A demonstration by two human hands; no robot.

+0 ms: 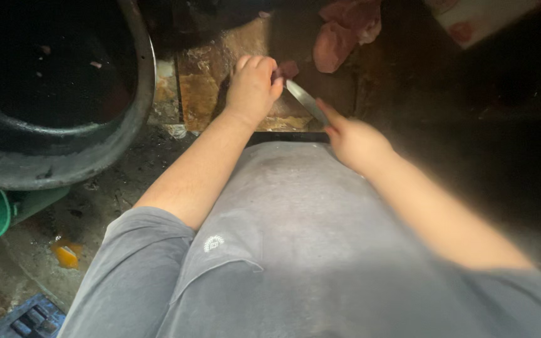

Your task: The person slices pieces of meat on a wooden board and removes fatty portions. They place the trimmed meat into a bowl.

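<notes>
Top centre: left hand closed, pinning small meat piece on wooden board; right hand gripping knife, best angled clear of knuckles.

big black tub blocks the left; bare board lies open beside the meat pieces.
</notes>
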